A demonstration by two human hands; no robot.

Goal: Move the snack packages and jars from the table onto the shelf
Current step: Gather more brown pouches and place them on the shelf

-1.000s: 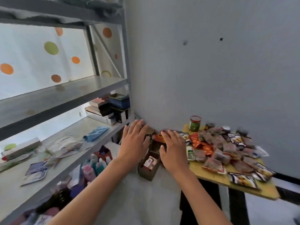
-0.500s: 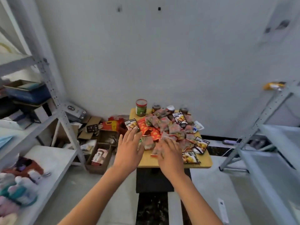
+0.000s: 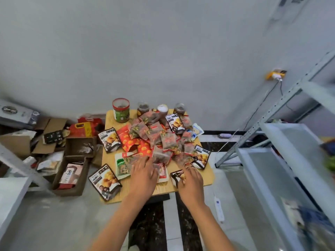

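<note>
Left of table (image 3: 208, 180), on floor: open cardboard boxes (image 3: 72, 173). At tabletop's near left corner: dark snack pouch (image 3: 105, 180). At far left corner: upright green jar (image 3: 121, 113). Across centre: heaped snack packages (image 3: 155, 136). Near edge: left hand (image 3: 143, 175) flat, fingers straight, pressing on packets; right hand (image 3: 191, 182) fingers extended over dark pouch (image 3: 178, 175), grasp cannot be determined. Right: grey shelf (image 3: 282, 160).

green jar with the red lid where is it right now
In the head view the green jar stands at the table's far left corner by the wall, left of three small jars.
</note>
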